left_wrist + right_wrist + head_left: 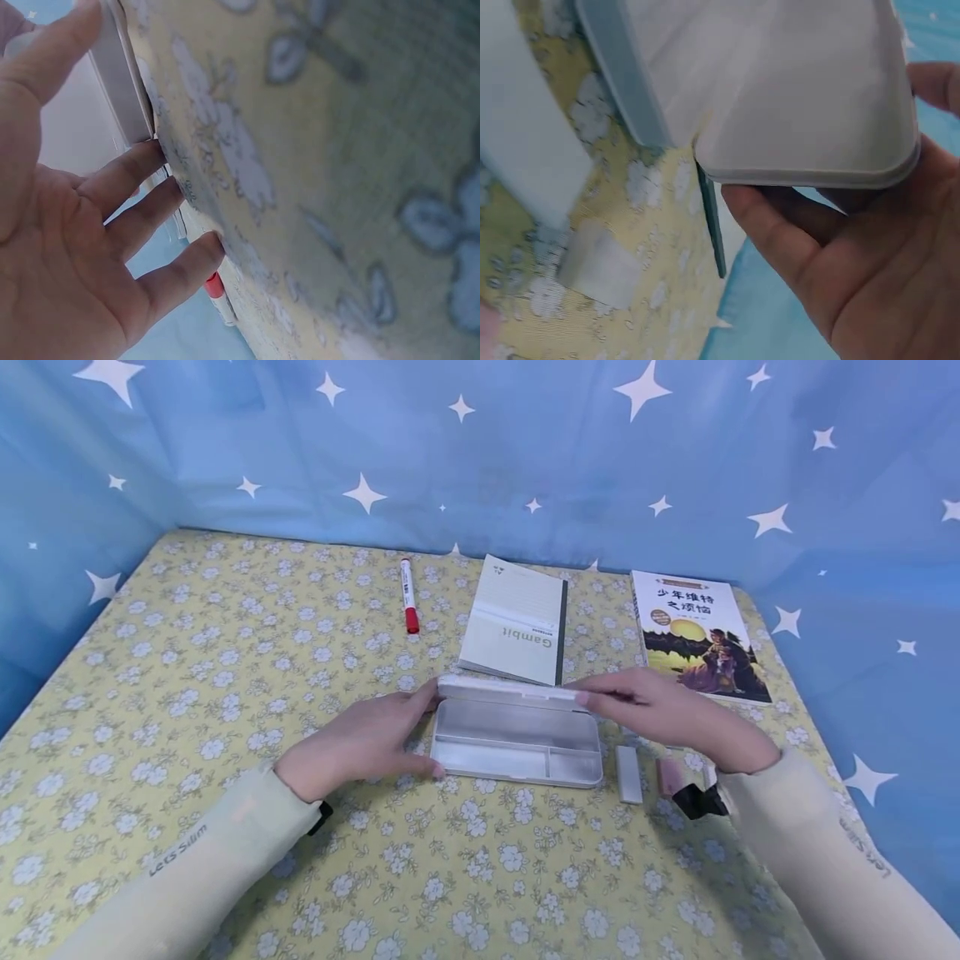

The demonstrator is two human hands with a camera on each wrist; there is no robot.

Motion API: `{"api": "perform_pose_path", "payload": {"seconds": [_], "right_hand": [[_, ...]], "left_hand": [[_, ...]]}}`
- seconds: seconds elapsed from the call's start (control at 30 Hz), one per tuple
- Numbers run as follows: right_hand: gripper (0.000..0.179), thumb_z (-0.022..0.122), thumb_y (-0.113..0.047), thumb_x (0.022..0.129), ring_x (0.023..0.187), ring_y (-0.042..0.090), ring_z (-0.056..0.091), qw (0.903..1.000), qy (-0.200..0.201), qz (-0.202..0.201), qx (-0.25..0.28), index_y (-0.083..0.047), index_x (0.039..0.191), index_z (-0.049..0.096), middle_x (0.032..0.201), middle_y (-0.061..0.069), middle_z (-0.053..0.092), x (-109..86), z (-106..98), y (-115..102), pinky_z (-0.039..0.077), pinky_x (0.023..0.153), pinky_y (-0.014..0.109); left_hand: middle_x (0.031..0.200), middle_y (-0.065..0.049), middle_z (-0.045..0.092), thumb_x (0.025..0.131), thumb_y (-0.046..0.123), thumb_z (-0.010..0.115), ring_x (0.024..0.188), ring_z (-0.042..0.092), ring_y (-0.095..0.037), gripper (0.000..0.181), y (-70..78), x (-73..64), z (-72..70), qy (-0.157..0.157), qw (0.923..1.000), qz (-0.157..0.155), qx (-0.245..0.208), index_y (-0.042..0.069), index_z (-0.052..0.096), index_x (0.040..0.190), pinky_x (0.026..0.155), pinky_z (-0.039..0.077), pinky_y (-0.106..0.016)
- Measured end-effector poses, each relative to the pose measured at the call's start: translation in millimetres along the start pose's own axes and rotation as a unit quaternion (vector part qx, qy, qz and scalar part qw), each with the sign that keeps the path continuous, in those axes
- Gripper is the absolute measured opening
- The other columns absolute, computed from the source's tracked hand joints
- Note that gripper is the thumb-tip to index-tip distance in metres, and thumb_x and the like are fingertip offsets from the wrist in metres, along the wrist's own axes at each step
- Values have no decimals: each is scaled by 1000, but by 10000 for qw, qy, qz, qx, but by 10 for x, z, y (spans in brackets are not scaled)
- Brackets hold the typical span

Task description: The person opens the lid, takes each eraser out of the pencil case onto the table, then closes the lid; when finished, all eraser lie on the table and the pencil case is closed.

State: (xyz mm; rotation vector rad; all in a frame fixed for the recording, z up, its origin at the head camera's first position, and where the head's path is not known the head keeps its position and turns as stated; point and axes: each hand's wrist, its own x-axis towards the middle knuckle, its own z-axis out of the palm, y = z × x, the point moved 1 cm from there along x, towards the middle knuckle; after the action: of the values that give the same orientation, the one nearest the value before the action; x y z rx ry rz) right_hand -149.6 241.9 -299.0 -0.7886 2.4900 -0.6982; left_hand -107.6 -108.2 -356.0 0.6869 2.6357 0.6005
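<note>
A white plastic pencil case (517, 758) lies on the table with its lid (510, 691) raised at the back; its inner compartments hold nothing. My left hand (352, 743) spans the case's left end, thumb at the front corner and fingers at the back corner. In the left wrist view those fingers (139, 214) reach down to the cloth beside the case wall (124, 75). My right hand (648, 702) holds the right end of the lid, and the right wrist view shows the thumb and fingers around the lid's end (810, 112).
Right of the case lie a white block (628, 774) and a pink block (669, 775), partly under the right wrist. Behind it are a notebook (517, 618) and a red-capped marker (408, 597). A book (701, 635) lies at the back right on the floral tablecloth (225, 677).
</note>
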Motion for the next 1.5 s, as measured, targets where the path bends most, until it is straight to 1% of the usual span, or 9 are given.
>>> {"api": "perform_pose_path", "payload": {"seconds": [0.1,0.17,0.23,0.4,0.53,0.7,0.87,1.3,1.5], "right_hand": [[45,53,-34,110,106,32,71,9992,-344,-169,-77,-21,153,56,138,15,69,-54,81,-43,55,98,54],[49,58,-34,108,136,42,60,9983,-447,-320,-185,-23,155,53,153,18,58,-76,142,-68,47,112,64],[56,63,-37,105,148,48,45,9975,-481,-374,-353,-21,157,51,162,21,47,-84,204,-92,38,117,69],[83,73,-49,96,146,50,46,9947,-290,-118,-975,-10,161,41,162,23,45,-80,350,-145,41,117,66],[93,79,-50,91,147,47,46,9907,-96,174,-1349,-4,161,39,162,23,46,-74,445,-154,43,118,62],[97,83,-47,88,148,47,44,9872,51,342,-1559,-4,161,38,163,24,44,-71,507,-164,43,118,62],[97,83,-47,88,149,47,43,9874,52,446,-1516,-4,162,38,164,23,42,-96,516,-169,43,118,62],[97,86,-44,85,149,46,44,9837,70,322,-1767,-3,160,40,163,23,44,-106,527,-210,45,117,60],[97,86,-43,85,150,45,43,9850,122,338,-1690,-3,161,40,163,22,44,-113,530,-190,45,117,60]], "left_hand": [[157,-19,54,86,52,83,139,59,-38,114,-1,-12,-8,13,10000,-33,12,7,18,168,111,52,-54],[157,-19,54,86,52,83,138,59,-38,112,1,-18,-11,44,10000,-26,21,8,21,168,110,52,-55],[158,-19,53,85,51,84,140,58,-38,110,-1,-20,-8,92,10000,13,7,8,24,167,111,52,-56],[162,-18,49,83,55,85,144,54,-39,110,-6,-23,10,119,9999,77,-62,9,29,166,113,50,-56],[164,-16,45,83,65,80,148,50,-37,112,-19,-17,13,22,10000,-16,-81,10,29,166,115,49,-56],[165,-16,44,87,67,74,149,49,-37,106,-19,20,15,1,10000,-85,-15,9,31,166,117,47,-55],[165,-16,45,90,64,73,149,50,-36,101,6,37,9,-20,10000,6,-53,8,33,165,115,48,-55],[158,-16,54,87,61,78,139,59,-32,101,36,26,26,37,10000,69,-21,6,38,161,110,53,-49],[159,-17,52,86,62,79,142,57,-34,104,52,38,5,-21,10000,-35,-42,6,37,162,113,51,-51]]}}
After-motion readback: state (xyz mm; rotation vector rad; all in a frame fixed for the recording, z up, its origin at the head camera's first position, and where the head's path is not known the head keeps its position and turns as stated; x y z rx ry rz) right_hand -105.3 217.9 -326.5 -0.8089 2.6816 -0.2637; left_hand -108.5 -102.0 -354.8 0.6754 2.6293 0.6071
